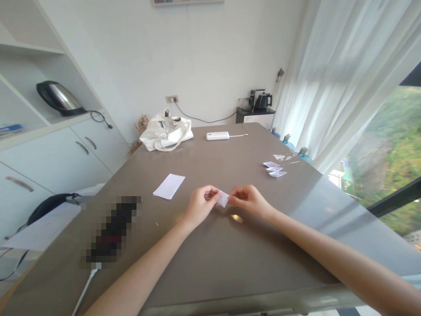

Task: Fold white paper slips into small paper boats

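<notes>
A small folded piece of white paper (223, 199) is held just above the table, pinched at its two sides. My left hand (204, 202) grips its left edge between thumb and fingers. On the opposite edge, my right hand (249, 199) pinches it the same way. To the left lies a stack of white paper sheets (169, 186), apart from both hands. Several small folded paper boats (275, 169) sit close together at the right side of the table.
White paper scraps (283, 156) lie beyond the boats. A white bag (167, 131) and a white power bank (217, 136) with a short cable occupy the table's (230, 162) far side. At left rests a pixelated dark device (113, 232) with a white cable (84, 289).
</notes>
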Motion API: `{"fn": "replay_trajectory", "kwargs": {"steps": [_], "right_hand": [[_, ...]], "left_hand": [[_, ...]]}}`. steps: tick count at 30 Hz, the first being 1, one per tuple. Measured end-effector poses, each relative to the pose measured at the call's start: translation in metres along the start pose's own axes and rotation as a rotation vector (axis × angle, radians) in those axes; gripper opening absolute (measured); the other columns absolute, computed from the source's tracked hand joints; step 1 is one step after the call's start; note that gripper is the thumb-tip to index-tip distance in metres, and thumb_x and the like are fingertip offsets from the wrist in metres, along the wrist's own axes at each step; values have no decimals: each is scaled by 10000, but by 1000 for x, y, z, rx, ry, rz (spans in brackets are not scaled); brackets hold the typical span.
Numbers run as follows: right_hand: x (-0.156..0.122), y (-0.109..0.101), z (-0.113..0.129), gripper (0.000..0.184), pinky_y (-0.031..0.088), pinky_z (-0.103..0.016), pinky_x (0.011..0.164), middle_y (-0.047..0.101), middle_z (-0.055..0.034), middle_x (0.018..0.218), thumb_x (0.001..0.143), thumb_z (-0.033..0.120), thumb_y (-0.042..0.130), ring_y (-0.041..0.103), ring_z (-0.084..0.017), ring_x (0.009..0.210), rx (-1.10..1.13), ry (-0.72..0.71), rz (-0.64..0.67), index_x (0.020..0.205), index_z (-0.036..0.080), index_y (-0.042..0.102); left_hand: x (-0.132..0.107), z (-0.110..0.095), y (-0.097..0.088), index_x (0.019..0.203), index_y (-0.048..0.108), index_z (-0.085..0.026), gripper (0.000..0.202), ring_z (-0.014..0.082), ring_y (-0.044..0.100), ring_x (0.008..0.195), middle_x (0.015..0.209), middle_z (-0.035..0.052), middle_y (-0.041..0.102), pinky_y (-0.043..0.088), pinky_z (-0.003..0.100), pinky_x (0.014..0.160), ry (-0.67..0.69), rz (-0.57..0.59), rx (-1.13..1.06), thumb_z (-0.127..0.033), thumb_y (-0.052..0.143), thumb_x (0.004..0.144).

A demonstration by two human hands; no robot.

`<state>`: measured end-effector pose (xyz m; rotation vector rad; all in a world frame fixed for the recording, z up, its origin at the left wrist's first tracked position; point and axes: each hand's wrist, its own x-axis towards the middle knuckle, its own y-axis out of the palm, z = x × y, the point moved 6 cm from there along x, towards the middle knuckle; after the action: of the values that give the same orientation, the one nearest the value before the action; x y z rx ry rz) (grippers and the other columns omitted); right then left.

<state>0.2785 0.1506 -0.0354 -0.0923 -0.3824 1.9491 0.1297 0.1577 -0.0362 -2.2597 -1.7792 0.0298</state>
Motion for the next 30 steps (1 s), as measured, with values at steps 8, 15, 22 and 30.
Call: {"fn": "replay_trajectory", "kwargs": {"steps": [8,15,22,30], "right_hand": [[1,-5,-1,199,441,-227,565,633,-14,606,741,310,595,570,-128,573,-10,-20,-86,659,133,633],[-1,16,-6,414,453,-220,507,653,-50,627,752,523,601,560,-109,507,145,116,154,710,112,629],[-1,15,-4,434,426,-213,492,624,-33,573,759,538,595,530,-98,488,93,58,99,626,125,594],[-2,21,-8,445,409,-200,443,663,-54,650,730,554,615,519,-92,480,133,105,145,693,112,637]], "left_hand": [[-3,-1,7,761,619,-112,234,145,610,638,714,57,656,511,238,563,-40,12,-112,-343,650,736],[-4,-5,8,755,607,-104,246,136,602,615,694,53,647,488,222,537,-28,-33,-120,-347,646,739],[-5,-7,8,766,587,-112,231,128,585,596,697,46,631,477,212,502,27,-76,-83,-339,629,758],[-6,-12,9,764,589,-129,222,130,591,571,655,31,636,475,225,536,69,-74,-16,-350,615,776]]}}
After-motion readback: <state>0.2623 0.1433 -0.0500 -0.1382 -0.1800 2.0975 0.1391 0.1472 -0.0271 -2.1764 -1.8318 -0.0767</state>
